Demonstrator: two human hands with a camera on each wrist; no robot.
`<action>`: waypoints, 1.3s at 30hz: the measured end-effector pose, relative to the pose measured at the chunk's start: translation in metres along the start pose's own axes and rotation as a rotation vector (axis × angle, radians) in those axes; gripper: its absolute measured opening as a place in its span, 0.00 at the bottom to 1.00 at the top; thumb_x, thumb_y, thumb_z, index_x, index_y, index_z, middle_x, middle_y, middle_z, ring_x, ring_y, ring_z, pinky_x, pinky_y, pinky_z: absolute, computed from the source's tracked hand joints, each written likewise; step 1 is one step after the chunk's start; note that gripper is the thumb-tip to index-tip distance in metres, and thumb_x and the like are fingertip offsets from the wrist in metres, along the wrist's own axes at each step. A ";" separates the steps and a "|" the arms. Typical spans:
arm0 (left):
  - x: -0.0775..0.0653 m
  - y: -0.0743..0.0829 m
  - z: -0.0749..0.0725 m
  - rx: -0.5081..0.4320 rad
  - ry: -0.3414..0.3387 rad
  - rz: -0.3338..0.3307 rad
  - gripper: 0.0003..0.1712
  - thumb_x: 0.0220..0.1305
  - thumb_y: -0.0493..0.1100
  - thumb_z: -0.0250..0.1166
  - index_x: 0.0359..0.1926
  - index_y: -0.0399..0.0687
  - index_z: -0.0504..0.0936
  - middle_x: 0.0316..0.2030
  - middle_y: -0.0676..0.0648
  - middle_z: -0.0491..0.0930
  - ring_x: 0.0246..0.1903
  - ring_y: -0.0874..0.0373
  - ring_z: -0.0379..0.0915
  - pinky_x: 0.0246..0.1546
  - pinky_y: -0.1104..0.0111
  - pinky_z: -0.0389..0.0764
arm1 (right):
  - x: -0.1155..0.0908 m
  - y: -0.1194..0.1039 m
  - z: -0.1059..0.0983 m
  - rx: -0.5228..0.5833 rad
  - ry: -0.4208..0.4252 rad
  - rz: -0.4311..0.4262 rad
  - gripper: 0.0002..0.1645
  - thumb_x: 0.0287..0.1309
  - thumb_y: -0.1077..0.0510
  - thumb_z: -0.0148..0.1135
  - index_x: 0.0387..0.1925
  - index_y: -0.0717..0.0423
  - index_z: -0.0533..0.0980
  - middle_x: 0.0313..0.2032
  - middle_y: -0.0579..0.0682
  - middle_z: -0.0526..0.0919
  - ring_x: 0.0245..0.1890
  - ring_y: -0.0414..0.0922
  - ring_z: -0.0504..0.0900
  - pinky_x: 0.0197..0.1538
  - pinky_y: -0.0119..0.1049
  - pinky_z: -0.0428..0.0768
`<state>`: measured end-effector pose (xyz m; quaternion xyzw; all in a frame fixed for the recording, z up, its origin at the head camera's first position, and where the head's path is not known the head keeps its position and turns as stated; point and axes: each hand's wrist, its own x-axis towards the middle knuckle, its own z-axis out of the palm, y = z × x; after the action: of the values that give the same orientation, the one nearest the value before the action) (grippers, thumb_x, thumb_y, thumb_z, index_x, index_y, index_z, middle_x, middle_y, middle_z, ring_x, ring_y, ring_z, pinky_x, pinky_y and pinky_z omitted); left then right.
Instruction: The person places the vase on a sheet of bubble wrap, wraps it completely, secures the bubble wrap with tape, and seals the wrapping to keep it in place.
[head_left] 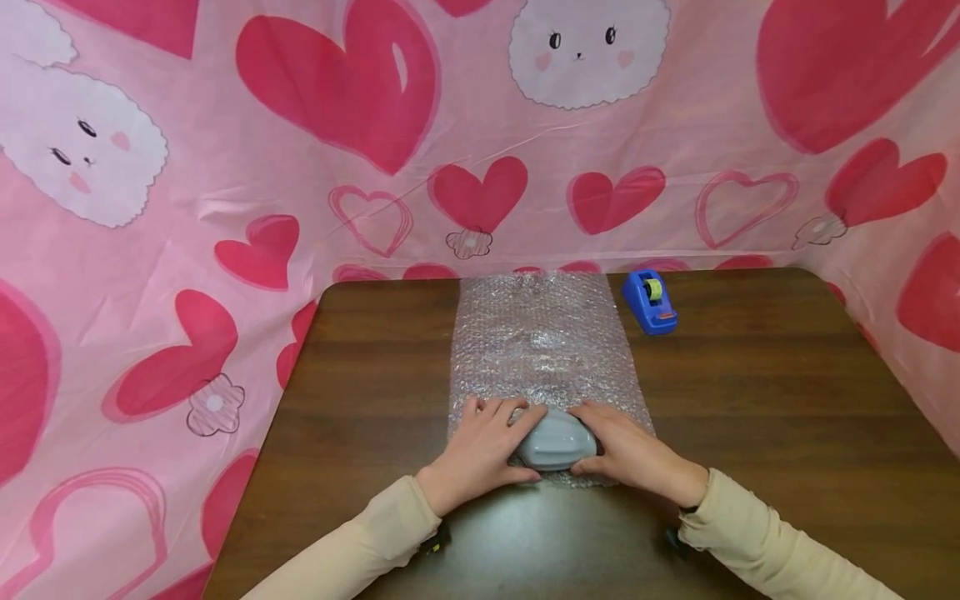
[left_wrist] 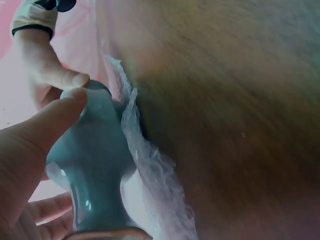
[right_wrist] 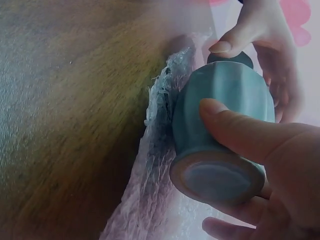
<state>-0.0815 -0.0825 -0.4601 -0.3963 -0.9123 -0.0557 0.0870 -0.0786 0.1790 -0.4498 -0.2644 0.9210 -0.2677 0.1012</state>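
Observation:
A grey-blue glazed ceramic vase (head_left: 558, 439) with fluted sides lies on its side on the near end of a sheet of bubble wrap (head_left: 547, 342). In the left wrist view its narrow neck and brown-edged rim (left_wrist: 107, 234) point toward the left hand. The flat base (right_wrist: 217, 181) faces the right wrist camera. My left hand (head_left: 487, 442) holds the vase from the left, with the thumb on the near side. From the right, my right hand (head_left: 630, 446) grips the base end between thumb and fingers. The fingers' undersides are partly hidden.
A blue tape dispenser (head_left: 650, 302) with a yellowish roll stands right of the bubble wrap's far end. Brown wood-grain table (head_left: 375, 367) lies on both sides of the sheet. A pink heart-patterned cloth (head_left: 465, 100) hangs behind and along the sides.

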 end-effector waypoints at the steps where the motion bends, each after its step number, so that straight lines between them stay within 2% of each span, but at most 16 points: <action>1: 0.001 0.001 0.000 -0.009 -0.004 0.011 0.52 0.55 0.74 0.72 0.75 0.56 0.69 0.62 0.46 0.76 0.54 0.52 0.74 0.48 0.55 0.68 | 0.000 0.000 0.000 -0.009 0.005 -0.005 0.42 0.50 0.49 0.83 0.63 0.61 0.75 0.57 0.60 0.82 0.56 0.59 0.80 0.56 0.58 0.79; 4: 0.004 0.002 0.001 -0.019 -0.006 0.030 0.50 0.57 0.72 0.72 0.75 0.57 0.69 0.63 0.45 0.74 0.55 0.51 0.74 0.49 0.55 0.70 | -0.001 0.000 0.001 -0.032 0.024 -0.043 0.45 0.50 0.51 0.83 0.65 0.64 0.73 0.57 0.62 0.81 0.56 0.59 0.81 0.55 0.58 0.79; 7: 0.004 0.003 0.002 -0.038 0.002 0.023 0.49 0.58 0.71 0.73 0.74 0.56 0.70 0.63 0.44 0.75 0.56 0.51 0.75 0.50 0.55 0.71 | -0.003 0.000 0.004 -0.080 0.030 -0.093 0.55 0.47 0.50 0.85 0.70 0.68 0.66 0.60 0.65 0.79 0.60 0.62 0.79 0.59 0.62 0.77; 11: 0.005 0.002 0.002 -0.048 0.000 0.005 0.49 0.58 0.71 0.72 0.74 0.56 0.70 0.64 0.44 0.75 0.57 0.51 0.75 0.51 0.55 0.72 | -0.005 0.001 0.013 -0.238 0.044 -0.136 0.72 0.38 0.41 0.88 0.76 0.67 0.58 0.67 0.68 0.72 0.66 0.65 0.72 0.63 0.67 0.73; 15: 0.007 0.002 0.002 -0.043 -0.009 -0.003 0.49 0.59 0.70 0.72 0.75 0.55 0.70 0.64 0.44 0.75 0.57 0.50 0.75 0.51 0.55 0.73 | -0.004 0.004 0.019 -0.406 0.099 -0.153 0.81 0.29 0.34 0.89 0.78 0.65 0.57 0.69 0.68 0.69 0.68 0.65 0.71 0.62 0.66 0.73; 20: 0.006 0.003 0.004 -0.045 0.007 -0.002 0.48 0.59 0.70 0.73 0.74 0.56 0.70 0.63 0.43 0.76 0.56 0.50 0.75 0.49 0.55 0.73 | -0.004 0.005 0.020 -0.468 0.141 -0.169 0.77 0.30 0.34 0.88 0.76 0.64 0.60 0.68 0.67 0.71 0.67 0.66 0.72 0.61 0.64 0.75; 25: 0.006 0.004 0.004 -0.010 0.012 0.014 0.46 0.59 0.70 0.71 0.72 0.57 0.71 0.63 0.43 0.76 0.55 0.50 0.76 0.48 0.56 0.73 | -0.003 0.006 0.021 -0.480 0.181 -0.205 0.64 0.39 0.38 0.87 0.71 0.65 0.67 0.65 0.66 0.75 0.65 0.64 0.75 0.60 0.63 0.76; 31: 0.005 0.006 0.005 0.042 -0.034 0.030 0.57 0.51 0.77 0.72 0.75 0.54 0.68 0.66 0.42 0.72 0.57 0.50 0.73 0.49 0.56 0.71 | -0.001 0.006 0.020 -0.473 0.168 -0.197 0.55 0.48 0.40 0.82 0.68 0.67 0.69 0.62 0.63 0.78 0.65 0.62 0.76 0.61 0.61 0.77; 35: 0.004 0.007 0.008 0.079 -0.037 0.031 0.64 0.45 0.80 0.73 0.76 0.54 0.66 0.67 0.42 0.71 0.58 0.50 0.72 0.49 0.56 0.70 | 0.000 0.005 0.019 -0.464 0.150 -0.186 0.54 0.49 0.42 0.82 0.68 0.68 0.69 0.61 0.62 0.80 0.65 0.62 0.76 0.62 0.61 0.76; 39: 0.003 0.008 0.013 0.126 -0.019 0.031 0.65 0.44 0.79 0.74 0.77 0.52 0.65 0.67 0.41 0.71 0.58 0.49 0.71 0.50 0.55 0.69 | 0.002 0.004 0.018 -0.449 0.147 -0.183 0.53 0.49 0.43 0.82 0.67 0.69 0.69 0.60 0.62 0.80 0.65 0.62 0.76 0.62 0.61 0.75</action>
<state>-0.0793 -0.0723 -0.4717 -0.4047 -0.9085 0.0068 0.1039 -0.0759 0.1733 -0.4675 -0.3422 0.9345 -0.0829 -0.0522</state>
